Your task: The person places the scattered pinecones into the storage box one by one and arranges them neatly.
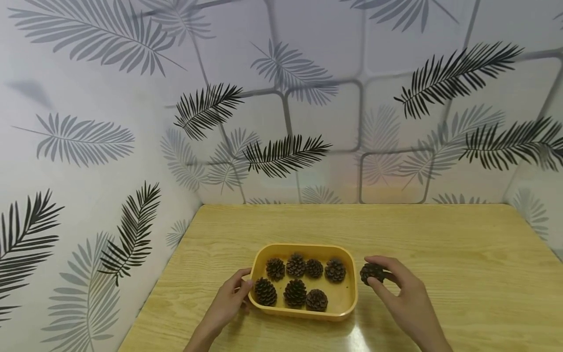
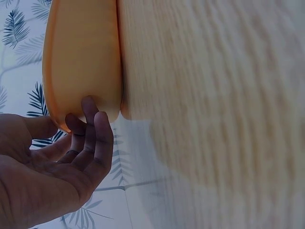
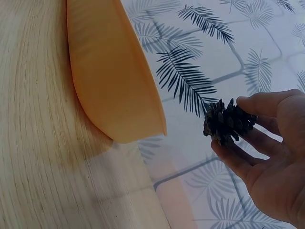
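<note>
A yellow plastic box (image 1: 347, 298) stands on the table with several brown pine cones in two rough rows inside it. My left hand (image 1: 228, 298) holds the box by its left end. In the left wrist view, the thumb (image 2: 43, 128) lies at the rim and the fingers (image 2: 102, 138) curl against the outer wall. Just off the box's right end, my right hand (image 1: 404, 288) pinches one pine cone (image 3: 226, 121) between thumb and fingertips. In the right wrist view, that cone is raised beside the box, its scales spread.
The light wood-grain table (image 1: 475, 264) reaches back to a wall (image 1: 325, 112) printed with dark and grey feather-like leaves. A second patterned wall (image 1: 88, 186) runs along the table's left edge. Light glints off the tabletop in front of the box.
</note>
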`<state>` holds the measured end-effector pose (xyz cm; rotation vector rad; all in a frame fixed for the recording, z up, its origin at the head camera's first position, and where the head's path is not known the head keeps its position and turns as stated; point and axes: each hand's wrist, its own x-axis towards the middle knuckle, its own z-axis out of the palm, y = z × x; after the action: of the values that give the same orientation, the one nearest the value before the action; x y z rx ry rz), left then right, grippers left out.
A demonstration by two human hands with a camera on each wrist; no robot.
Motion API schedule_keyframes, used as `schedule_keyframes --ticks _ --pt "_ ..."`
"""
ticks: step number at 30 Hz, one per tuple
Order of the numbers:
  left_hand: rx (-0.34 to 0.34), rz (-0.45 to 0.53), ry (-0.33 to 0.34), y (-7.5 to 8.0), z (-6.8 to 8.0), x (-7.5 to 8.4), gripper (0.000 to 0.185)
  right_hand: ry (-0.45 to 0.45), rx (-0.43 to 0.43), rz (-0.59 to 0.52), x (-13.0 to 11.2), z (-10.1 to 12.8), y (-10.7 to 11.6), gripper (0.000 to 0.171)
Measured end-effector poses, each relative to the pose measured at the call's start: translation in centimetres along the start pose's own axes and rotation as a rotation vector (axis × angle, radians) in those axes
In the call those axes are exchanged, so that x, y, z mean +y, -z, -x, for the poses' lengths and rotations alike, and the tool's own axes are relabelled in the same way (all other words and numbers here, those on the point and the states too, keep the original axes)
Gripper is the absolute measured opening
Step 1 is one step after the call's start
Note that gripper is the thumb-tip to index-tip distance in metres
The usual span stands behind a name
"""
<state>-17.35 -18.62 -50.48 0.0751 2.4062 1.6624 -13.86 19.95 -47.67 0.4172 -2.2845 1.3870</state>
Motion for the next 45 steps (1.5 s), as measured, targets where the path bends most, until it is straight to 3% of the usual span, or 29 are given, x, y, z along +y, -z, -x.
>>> schedule_keyframes --ticks 14,30,45 --pt "-0.008 0.003 0.001 0.1 -0.1 0.0 0.044 0.067 -0.044 -0.017 -0.3 -0.2 -2.2 0.042" --pt "-0.012 0.0 -0.01 0.2 -0.1 -0.1 0.046 -0.01 -0.176 0.041 -0.3 0.0 -4.6 0.046" --pt "-0.016 0.009 -0.005 0.2 -0.1 -0.1 0.047 0.017 -0.219 0.06 0.0 -0.1 -5.6 0.047"
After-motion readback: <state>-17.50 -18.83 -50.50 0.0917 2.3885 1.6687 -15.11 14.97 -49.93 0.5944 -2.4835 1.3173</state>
